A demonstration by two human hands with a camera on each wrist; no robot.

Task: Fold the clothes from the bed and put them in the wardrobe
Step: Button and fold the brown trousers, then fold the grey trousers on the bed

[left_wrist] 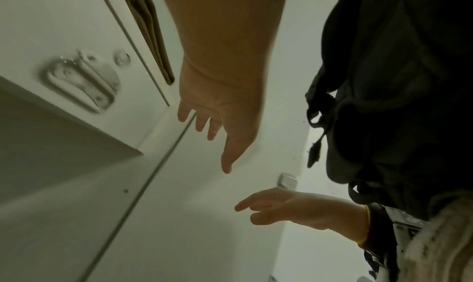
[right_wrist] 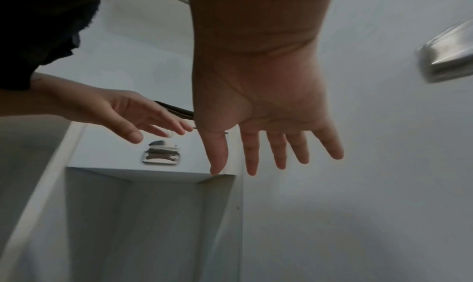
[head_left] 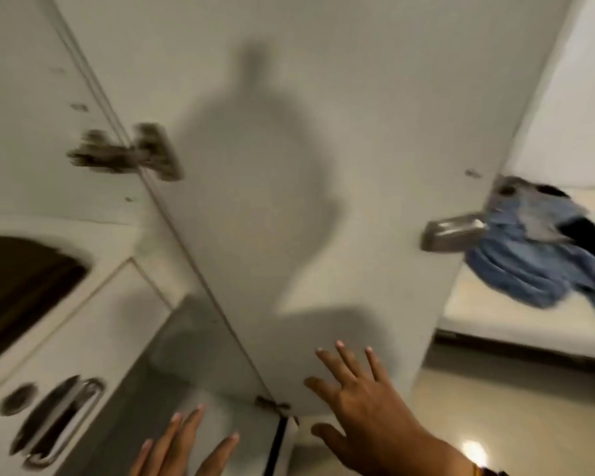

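- Both hands are empty, fingers spread: left hand (head_left: 186, 444), right hand (head_left: 361, 400) near the wardrobe door (head_left: 323, 166)
- Blue clothes (head_left: 529, 266) lie crumpled on the bed (head_left: 495, 317), far right
- Likely soft, light, floppy; best gathered by edges or seams

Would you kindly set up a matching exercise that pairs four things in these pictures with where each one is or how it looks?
Things:
1. right hand
2. left hand
3. blue clothes
4. metal door handle

Places or states:
A. heaped on the bed, beyond the door's edge
B. fingers spread, held up in front of the white wardrobe door
C. sticking out near the door's right edge
D. fingers straight, below the drawer's drop handle

Pairs: 1-B, 2-D, 3-A, 4-C
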